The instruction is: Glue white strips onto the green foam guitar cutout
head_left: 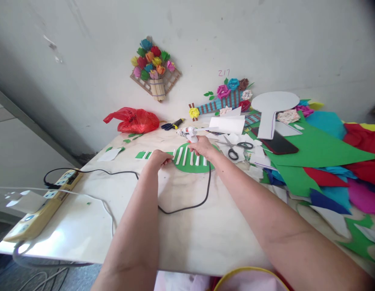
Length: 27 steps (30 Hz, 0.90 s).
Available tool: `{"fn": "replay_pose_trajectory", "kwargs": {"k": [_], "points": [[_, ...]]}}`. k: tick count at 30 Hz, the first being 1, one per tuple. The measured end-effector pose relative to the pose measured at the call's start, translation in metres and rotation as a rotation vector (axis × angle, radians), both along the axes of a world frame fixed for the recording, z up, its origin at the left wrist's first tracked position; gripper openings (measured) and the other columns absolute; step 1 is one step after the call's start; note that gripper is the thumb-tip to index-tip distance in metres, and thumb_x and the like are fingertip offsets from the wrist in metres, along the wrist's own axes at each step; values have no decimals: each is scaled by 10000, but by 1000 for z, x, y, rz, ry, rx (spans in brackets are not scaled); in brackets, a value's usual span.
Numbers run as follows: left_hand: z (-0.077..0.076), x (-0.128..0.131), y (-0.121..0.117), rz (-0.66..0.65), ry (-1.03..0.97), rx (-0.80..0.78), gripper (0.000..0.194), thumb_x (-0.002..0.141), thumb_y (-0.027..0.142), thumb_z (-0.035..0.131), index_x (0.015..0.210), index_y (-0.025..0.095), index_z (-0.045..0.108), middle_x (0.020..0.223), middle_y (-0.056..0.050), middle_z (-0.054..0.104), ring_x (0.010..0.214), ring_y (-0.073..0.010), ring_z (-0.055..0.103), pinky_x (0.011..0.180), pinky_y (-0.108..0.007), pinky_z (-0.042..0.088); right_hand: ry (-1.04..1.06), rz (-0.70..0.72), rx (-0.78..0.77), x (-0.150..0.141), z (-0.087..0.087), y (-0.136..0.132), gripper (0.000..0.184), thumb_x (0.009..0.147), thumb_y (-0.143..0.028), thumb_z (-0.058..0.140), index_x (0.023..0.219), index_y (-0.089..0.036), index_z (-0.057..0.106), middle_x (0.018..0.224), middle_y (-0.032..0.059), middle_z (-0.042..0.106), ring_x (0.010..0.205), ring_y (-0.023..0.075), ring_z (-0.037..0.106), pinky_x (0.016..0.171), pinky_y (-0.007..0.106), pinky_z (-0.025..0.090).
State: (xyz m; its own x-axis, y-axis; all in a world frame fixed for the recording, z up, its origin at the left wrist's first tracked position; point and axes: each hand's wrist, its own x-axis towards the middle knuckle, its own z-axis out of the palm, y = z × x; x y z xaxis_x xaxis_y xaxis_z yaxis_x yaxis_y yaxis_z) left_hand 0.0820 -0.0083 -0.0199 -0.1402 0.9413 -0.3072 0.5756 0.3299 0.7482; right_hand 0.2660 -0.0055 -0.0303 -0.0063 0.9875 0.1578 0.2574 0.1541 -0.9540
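Observation:
My right hand point(202, 146) is closed round a white glue gun point(189, 132), its nozzle pointing left above a green paper shape point(191, 165). Several white paper strips point(185, 155) lie side by side across that green shape. My left hand point(159, 157) rests at the shape's left edge, fingers pinched on a white strip there. The gun's black cord point(202, 200) loops over the table toward a yellow power strip point(42, 208) at the left.
Scissors point(235, 148) and a dark phone point(279, 144) lie right of the shape. Sheets of green, red and blue paper point(320, 153) cover the right side. A red plastic bag point(134, 120), a blue-handled tool point(172, 124) and paper flower crafts point(152, 66) are at the wall.

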Motion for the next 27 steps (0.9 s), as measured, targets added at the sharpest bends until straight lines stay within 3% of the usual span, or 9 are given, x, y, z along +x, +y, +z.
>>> {"fn": "replay_pose_trajectory", "kwargs": {"k": [6, 15, 19, 24, 27], "points": [[-4, -1, 3, -23, -49, -54, 264, 636, 202, 607, 414, 143, 476, 370, 25, 422, 340, -54, 335, 367, -205, 238, -3, 7, 8, 0, -2, 1, 188, 611, -151, 572, 795, -123, 597, 507, -7, 566, 335, 66, 415, 312, 178, 320], [-4, -1, 5, -34, 106, -1, 237, 598, 210, 651, 440, 150, 485, 377, 19, 458, 350, -67, 369, 388, -211, 292, -26, 13, -3, 0, -4, 3, 183, 627, -155, 576, 807, -130, 593, 498, -19, 558, 322, 63, 404, 314, 182, 323], [-7, -4, 5, -62, 38, 59, 142, 566, 216, 677, 599, 150, 556, 425, 26, 498, 394, -84, 426, 421, -211, 341, 0, 29, -21, 0, -3, 1, 168, 634, -150, 579, 801, -132, 584, 490, -26, 556, 315, 57, 394, 311, 178, 316], [-7, -5, 1, -114, 25, 164, 428, 558, 201, 670, 975, 138, 595, 457, 40, 515, 426, -89, 452, 464, -211, 380, 14, 72, 3, 2, -2, 0, 119, 657, -175, 577, 767, -131, 583, 511, -16, 563, 311, 53, 392, 300, 177, 303], [-4, -8, 1, -191, 155, 257, 482, 575, 224, 647, 1047, 143, 596, 516, 24, 555, 467, -101, 489, 486, -214, 387, -15, 71, -3, 2, -2, 0, 117, 663, -184, 581, 768, -133, 584, 528, -13, 574, 313, 52, 397, 299, 178, 300]]}}
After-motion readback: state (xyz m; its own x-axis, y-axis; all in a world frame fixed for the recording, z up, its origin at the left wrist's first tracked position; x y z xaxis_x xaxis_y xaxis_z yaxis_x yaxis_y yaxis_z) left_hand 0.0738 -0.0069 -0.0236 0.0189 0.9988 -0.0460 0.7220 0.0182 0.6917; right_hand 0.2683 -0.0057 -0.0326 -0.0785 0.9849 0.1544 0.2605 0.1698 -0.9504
